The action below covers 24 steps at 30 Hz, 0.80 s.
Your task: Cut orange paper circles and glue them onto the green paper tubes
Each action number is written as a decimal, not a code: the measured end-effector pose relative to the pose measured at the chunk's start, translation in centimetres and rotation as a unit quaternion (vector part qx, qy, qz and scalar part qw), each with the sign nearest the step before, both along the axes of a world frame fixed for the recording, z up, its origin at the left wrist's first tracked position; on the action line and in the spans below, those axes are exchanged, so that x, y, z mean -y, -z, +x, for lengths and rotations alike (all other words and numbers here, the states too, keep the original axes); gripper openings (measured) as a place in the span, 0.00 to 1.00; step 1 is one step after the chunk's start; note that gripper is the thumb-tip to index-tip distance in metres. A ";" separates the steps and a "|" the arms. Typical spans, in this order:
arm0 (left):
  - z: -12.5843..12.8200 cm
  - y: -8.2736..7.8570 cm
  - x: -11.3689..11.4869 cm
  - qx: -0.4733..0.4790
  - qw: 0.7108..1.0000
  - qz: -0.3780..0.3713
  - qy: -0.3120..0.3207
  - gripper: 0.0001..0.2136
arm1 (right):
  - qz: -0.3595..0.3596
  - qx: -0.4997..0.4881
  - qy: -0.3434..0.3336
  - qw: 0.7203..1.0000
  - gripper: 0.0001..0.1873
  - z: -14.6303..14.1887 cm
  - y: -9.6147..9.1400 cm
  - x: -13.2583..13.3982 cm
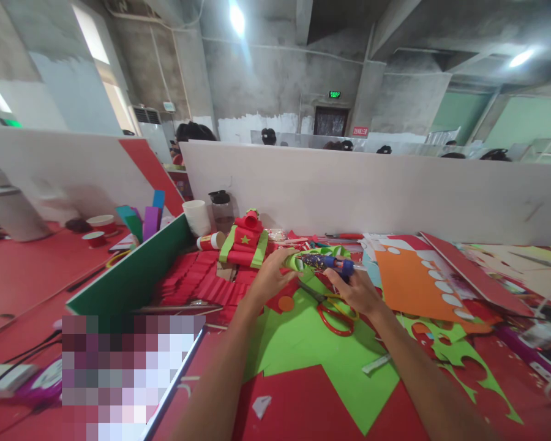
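Note:
My left hand (pixel 272 277) pinches one end of a curled light-green paper strip (pixel 294 262). In my right hand (pixel 357 293) is a dark blue glue gun (pixel 324 262), its front end pointing left at the strip and a clear stick showing at its back. Scissors (pixel 336 326) with red and yellow handles lie open below my right hand, on light-green paper (pixel 298 343). To the left of my hands stands a red paper model (pixel 248 239) with green bands and a star. An orange paper disc (pixel 286 304) lies below my left hand.
Folded red paper strips (pixel 197 282) are heaped at left beside a green board (pixel 133 269). A white cup (pixel 196 217) and a lidded bottle (pixel 221 211) stand behind. Orange paper (pixel 406 285) with cut-outs lies right. A white partition (pixel 371 190) runs across the back.

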<state>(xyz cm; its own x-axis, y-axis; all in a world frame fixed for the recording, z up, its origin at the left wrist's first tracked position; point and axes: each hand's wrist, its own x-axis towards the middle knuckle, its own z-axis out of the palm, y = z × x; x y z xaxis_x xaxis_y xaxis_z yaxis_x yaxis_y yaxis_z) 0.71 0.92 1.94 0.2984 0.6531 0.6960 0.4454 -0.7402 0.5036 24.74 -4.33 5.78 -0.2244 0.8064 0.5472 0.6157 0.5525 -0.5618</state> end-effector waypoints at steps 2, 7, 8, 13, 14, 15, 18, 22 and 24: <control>0.0 0.0 -0.1 -0.002 1.000 -0.001 -0.002 0.24 | 0.010 -0.005 0.003 1.000 0.18 -0.1 -0.1 0.0; 0.0 0.0 -0.1 -0.002 1.000 -0.003 -0.004 0.24 | 0.014 -0.007 0.036 0.999 0.19 0.3 -0.4 -0.1; 0.0 0.0 -0.1 -0.001 1.000 -0.003 -0.004 0.24 | 0.011 -0.006 0.039 0.999 0.19 0.4 -0.5 -0.1; -0.1 0.1 -0.1 -0.001 1.000 -0.004 -0.005 0.24 | 0.000 -0.002 0.044 0.999 0.20 0.6 -0.6 -0.1; -0.1 0.1 -0.1 0.000 1.000 -0.005 -0.005 0.24 | -0.001 -0.001 0.044 0.999 0.20 0.6 -0.5 -0.1; -0.1 0.2 -0.1 0.001 1.000 -0.006 -0.004 0.24 | 0.000 0.001 0.043 0.999 0.20 0.5 -0.5 -0.1; -0.1 0.2 -0.1 0.004 1.000 -0.005 -0.001 0.24 | 0.004 0.006 0.045 0.999 0.20 0.3 -0.5 -0.1; 0.0 0.1 -0.1 0.006 1.000 -0.006 -0.005 0.24 | -0.003 0.006 0.053 0.999 0.22 0.4 -0.5 -0.1; 0.0 0.0 -0.1 0.010 1.000 -0.008 -0.011 0.23 | -0.001 0.004 0.053 0.999 0.22 0.6 -0.5 -0.1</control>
